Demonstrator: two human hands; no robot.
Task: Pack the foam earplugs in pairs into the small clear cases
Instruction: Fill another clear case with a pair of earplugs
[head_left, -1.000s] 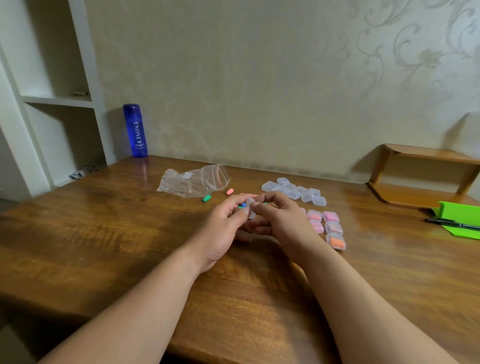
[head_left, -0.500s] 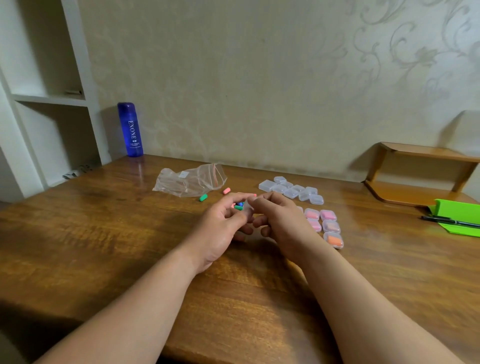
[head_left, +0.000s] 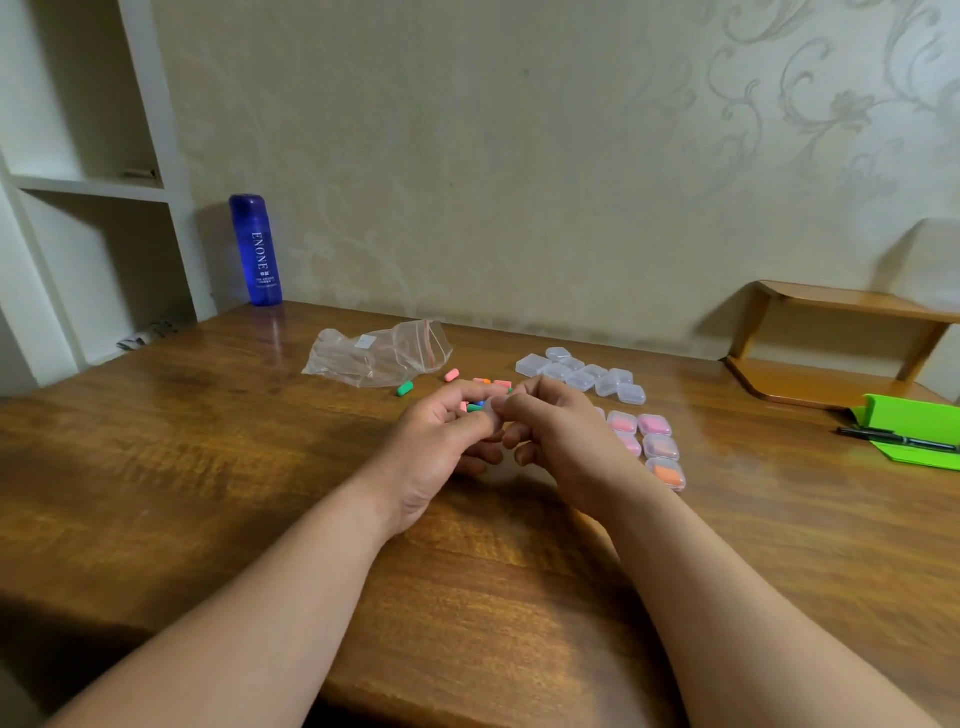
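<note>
Little has shifted since a second ago: both hands stay together over the middle of the wooden tabletop (head_left: 208, 467), fingertips still meeting, with the view itself tilted slightly. Left hand (head_left: 436, 441) and right hand (head_left: 561, 441) pinch a small clear case (head_left: 491, 405) between their fingertips, other fingers curled under; whether its lid is up I cannot tell. Green and blue foam earplugs (head_left: 475, 407) show just beside the left thumb. Behind the hands lie loose earplugs: a green one (head_left: 405, 388) and a pink one (head_left: 451, 374) near an empty zip bag (head_left: 376, 353), with a few more pink and orange ones (head_left: 491, 383) close to the knuckles. Right of the hands, filled cases (head_left: 652, 441) holding pink and orange pairs sit in rows, and a cluster of empty cases (head_left: 582, 374) lies farther back. A blue bottle (head_left: 256, 249) stands by the wall; a green folder (head_left: 914, 431) with a pen (head_left: 898, 440) lies far right.
</note>
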